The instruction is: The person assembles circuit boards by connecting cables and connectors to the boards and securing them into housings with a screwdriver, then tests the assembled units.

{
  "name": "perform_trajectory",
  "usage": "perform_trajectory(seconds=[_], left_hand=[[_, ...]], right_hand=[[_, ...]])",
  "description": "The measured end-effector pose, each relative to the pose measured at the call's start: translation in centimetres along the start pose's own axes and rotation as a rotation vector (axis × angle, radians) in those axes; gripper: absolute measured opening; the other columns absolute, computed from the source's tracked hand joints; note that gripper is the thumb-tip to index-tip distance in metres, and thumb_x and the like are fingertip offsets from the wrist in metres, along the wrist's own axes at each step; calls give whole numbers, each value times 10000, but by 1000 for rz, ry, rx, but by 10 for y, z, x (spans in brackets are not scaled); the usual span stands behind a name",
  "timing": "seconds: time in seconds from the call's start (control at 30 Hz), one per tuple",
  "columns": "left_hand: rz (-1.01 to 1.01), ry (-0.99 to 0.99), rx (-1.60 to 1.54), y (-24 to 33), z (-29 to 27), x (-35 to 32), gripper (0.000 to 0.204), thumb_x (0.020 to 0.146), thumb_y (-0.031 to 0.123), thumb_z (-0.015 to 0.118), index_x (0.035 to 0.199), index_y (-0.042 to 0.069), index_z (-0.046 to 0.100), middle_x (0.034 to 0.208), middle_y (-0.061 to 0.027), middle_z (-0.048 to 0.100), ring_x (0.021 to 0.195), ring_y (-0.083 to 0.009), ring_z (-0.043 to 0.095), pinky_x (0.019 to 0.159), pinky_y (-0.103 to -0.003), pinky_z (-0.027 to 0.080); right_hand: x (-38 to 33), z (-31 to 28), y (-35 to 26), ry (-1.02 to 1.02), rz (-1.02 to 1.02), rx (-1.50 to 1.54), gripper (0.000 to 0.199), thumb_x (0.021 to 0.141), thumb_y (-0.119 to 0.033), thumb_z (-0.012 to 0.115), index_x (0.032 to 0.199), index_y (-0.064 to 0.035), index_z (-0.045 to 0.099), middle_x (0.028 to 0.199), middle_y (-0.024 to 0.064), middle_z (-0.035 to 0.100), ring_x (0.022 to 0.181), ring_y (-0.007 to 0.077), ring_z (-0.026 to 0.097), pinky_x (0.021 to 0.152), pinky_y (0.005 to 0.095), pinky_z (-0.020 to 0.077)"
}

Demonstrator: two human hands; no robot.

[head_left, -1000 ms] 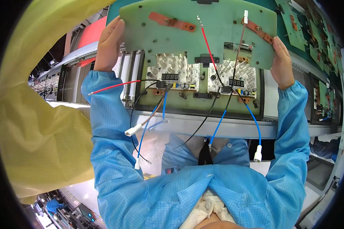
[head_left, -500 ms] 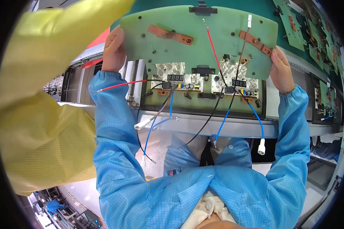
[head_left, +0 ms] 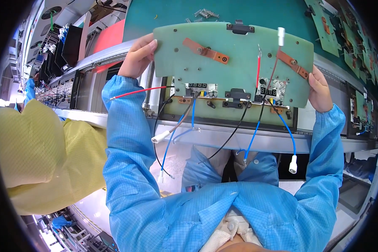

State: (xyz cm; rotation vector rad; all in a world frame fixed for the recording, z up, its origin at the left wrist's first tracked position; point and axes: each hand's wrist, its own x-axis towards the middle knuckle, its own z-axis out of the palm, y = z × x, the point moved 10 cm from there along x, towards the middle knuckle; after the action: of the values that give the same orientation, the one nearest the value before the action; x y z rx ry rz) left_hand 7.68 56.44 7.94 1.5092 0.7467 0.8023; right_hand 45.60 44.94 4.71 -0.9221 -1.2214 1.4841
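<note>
A wide green fixture plate (head_left: pixel 239 48) is held between my two hands. My left hand (head_left: pixel 139 56) grips its left end, thumb on top; my right hand (head_left: pixel 319 90) is closed on its right end. Copper-coloured strips (head_left: pixel 206 50) and black clips are fixed on the plate. It partly covers two circuit boards with small digit displays (head_left: pixel 196 85), which lie in a green-based carrier (head_left: pixel 189 110). Red, black, brown and blue wires come from the boards. Some, such as a blue wire with a white connector (head_left: pixel 293 164), hang over the front edge.
A metal conveyor rail (head_left: pixel 222 138) runs along the front. Beyond lies a green mat (head_left: pixel 155 17) with loose springs (head_left: pixel 206 14). More green plates (head_left: pixel 323 29) stand at the far right. At left is a co-worker's yellow sleeve (head_left: pixel 33 147).
The plate has moved nearer and slightly right, covering more of the two boards. Both my hands moved with it. The co-worker's yellow arm has drawn back from the upper left.
</note>
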Motion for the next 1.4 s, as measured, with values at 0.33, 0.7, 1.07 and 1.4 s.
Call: perform_trajectory(seconds=[0.33,0.7,1.07,1.4], left_hand=[[-134,-121,10,-9,6,-4,425,935,331,505,1128,-44,555,744,-17,582,612,-71,555,536,-216,435],[-410,-184,-117,-26,24,-4,307,972,271,498,1006,-28,562,684,0,552,440,-37,512,413,-146,426],[-420,-188,-72,-29,25,-5,296,974,272,495,985,-19,551,695,-16,579,469,-60,566,428,-159,455],[-444,-248,-13,-32,35,-7,303,979,279,482,957,-15,554,702,-33,604,503,-78,599,460,-170,474]], right_hand=[[-5,7,2,-78,134,129,640,921,-239,550,1406,49,248,1349,164,463,1152,195,548,939,309,478],[-5,7,5,-115,205,246,633,915,-162,521,1407,78,203,1357,226,430,1141,289,561,977,381,471],[-4,4,10,-112,228,228,665,894,-159,541,1404,90,193,1363,241,416,1140,304,563,972,391,476],[-14,2,17,-103,258,143,675,888,-201,563,1399,90,232,1342,238,442,1105,290,581,955,384,482]])
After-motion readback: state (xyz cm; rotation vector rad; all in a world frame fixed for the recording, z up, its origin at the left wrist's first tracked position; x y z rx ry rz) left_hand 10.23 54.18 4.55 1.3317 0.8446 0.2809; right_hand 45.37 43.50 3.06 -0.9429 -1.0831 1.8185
